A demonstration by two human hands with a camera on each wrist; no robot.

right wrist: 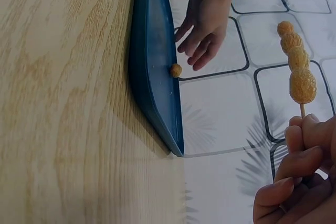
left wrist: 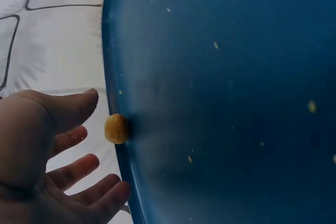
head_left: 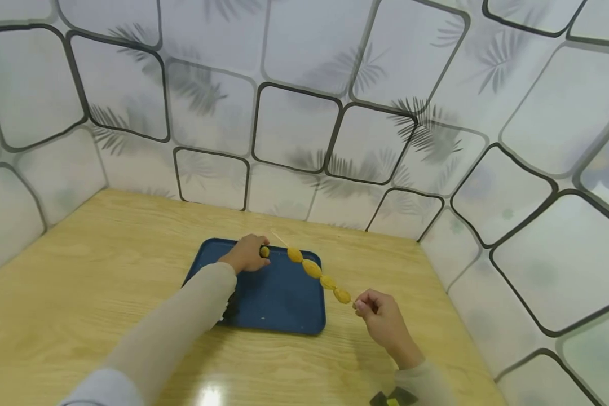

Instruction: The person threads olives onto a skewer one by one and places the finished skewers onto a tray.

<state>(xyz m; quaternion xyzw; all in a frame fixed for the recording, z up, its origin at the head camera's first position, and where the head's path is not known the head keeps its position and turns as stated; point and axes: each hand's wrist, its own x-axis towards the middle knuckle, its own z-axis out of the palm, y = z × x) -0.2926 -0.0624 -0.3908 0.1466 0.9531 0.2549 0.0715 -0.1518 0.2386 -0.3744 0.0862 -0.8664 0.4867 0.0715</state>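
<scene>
My right hand (head_left: 383,321) pinches the lower end of a thin wooden skewer (head_left: 279,239). Several yellow-brown fried balls (head_left: 312,268) are threaded along it, with the bare pointed end beyond them. In the right wrist view the skewer (right wrist: 302,109) stands up from the fingertips. My left hand (head_left: 246,256) reaches over the far part of a dark blue tray (head_left: 279,307), thumb and fingers spread. A single loose fried ball (left wrist: 116,128) sits on the tray by its rim, just off the left fingertips. Nothing is held in the left hand (right wrist: 207,22).
Small crumbs (left wrist: 216,45) are scattered over the tray. It lies on a light wood-grain table (head_left: 147,265). Behind and to the right rise walls (head_left: 294,129) covered in a dark-lined, leaf-patterned sheet. My left forearm hides the tray's left side in the head view.
</scene>
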